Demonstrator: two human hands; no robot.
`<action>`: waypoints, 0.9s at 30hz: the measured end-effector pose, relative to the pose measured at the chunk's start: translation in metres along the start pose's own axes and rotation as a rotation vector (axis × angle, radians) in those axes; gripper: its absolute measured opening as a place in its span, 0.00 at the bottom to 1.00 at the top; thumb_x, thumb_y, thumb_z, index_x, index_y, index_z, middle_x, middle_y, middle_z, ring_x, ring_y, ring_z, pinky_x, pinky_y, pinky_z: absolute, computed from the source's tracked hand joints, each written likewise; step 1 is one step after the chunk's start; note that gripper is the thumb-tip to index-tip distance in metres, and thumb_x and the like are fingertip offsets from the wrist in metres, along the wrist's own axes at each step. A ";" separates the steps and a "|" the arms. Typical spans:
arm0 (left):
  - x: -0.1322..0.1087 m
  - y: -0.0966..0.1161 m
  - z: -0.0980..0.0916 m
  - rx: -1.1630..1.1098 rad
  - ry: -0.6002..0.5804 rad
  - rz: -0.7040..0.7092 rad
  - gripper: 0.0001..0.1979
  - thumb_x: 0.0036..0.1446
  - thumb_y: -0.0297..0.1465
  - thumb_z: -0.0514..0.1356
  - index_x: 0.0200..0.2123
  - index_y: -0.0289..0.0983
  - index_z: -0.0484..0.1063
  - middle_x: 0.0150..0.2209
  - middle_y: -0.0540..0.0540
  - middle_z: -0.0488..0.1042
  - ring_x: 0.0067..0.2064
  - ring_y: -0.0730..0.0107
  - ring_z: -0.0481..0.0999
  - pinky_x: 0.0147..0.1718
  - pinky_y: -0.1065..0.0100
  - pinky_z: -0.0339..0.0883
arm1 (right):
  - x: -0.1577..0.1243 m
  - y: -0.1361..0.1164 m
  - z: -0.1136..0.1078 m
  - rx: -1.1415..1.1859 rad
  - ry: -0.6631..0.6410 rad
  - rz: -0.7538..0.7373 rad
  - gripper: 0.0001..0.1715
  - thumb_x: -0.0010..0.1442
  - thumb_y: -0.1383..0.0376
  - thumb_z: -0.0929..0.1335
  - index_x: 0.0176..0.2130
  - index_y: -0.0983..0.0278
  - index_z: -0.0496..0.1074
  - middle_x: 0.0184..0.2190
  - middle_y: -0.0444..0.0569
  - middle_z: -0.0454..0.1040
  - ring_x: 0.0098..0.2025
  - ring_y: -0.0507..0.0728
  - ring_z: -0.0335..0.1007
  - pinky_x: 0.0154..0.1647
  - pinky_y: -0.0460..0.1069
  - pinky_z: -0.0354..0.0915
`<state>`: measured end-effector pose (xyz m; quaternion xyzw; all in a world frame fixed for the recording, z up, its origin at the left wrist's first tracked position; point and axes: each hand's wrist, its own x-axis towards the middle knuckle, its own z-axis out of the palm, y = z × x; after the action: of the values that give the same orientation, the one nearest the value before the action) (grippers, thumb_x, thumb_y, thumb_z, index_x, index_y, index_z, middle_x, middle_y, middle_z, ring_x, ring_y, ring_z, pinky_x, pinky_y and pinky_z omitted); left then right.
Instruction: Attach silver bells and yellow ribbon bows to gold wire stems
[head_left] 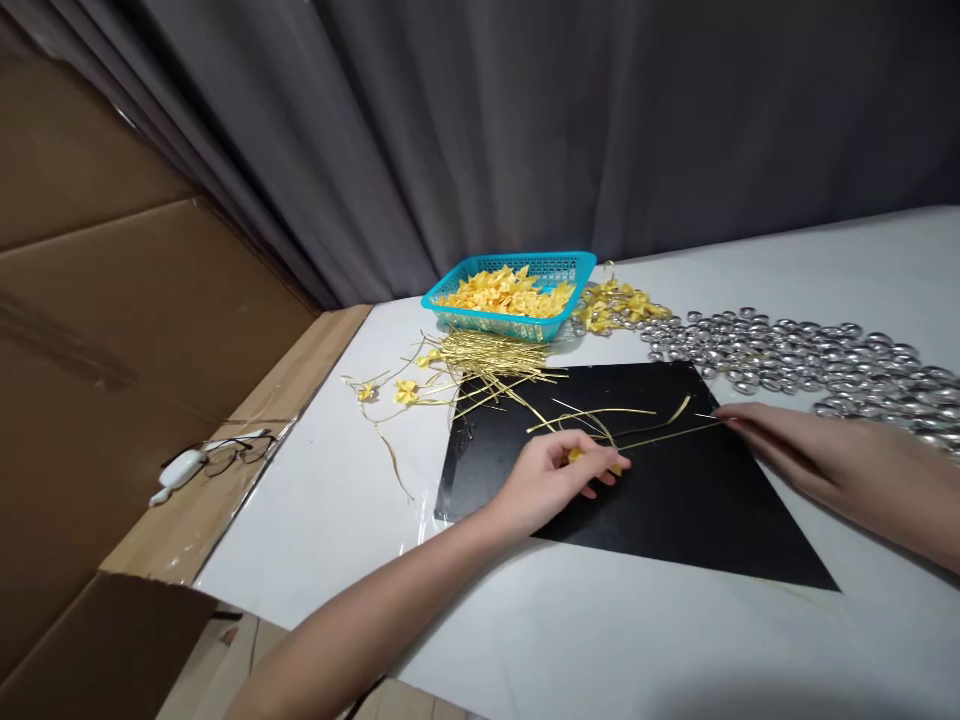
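Note:
My left hand (551, 478) rests on a black sheet (675, 520) with its fingers curled round a small yellow bow (576, 456). Thin gold strips (600, 415) run from that bow across the sheet. My right hand (795, 450) lies flat at the sheet's right edge, its fingertips pinching the far end of one gold strip (667, 435).
A teal basket (517, 322) of yellow bows stands behind the sheet, with a pile of gold strips (487, 360) in front of it. Finished bows (615, 305) and several silver ovals (810, 355) spread to the right. Brown cardboard (112, 350) and a white clip (176, 470) lie left.

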<state>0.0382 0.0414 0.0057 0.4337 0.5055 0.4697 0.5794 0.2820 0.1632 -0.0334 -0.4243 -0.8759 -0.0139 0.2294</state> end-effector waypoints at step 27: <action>-0.004 -0.003 -0.001 -0.006 0.082 0.000 0.12 0.52 0.40 0.60 0.34 0.37 0.71 0.18 0.56 0.61 0.20 0.77 0.57 0.19 0.75 0.56 | 0.004 -0.018 -0.018 0.873 -0.099 0.200 0.11 0.62 0.59 0.64 0.34 0.65 0.69 0.22 0.42 0.66 0.23 0.49 0.59 0.26 0.45 0.55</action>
<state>0.0371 0.0374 0.0036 0.4124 0.5273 0.4888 0.5594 0.2735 0.1503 -0.0122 -0.3705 -0.7643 0.3996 0.3448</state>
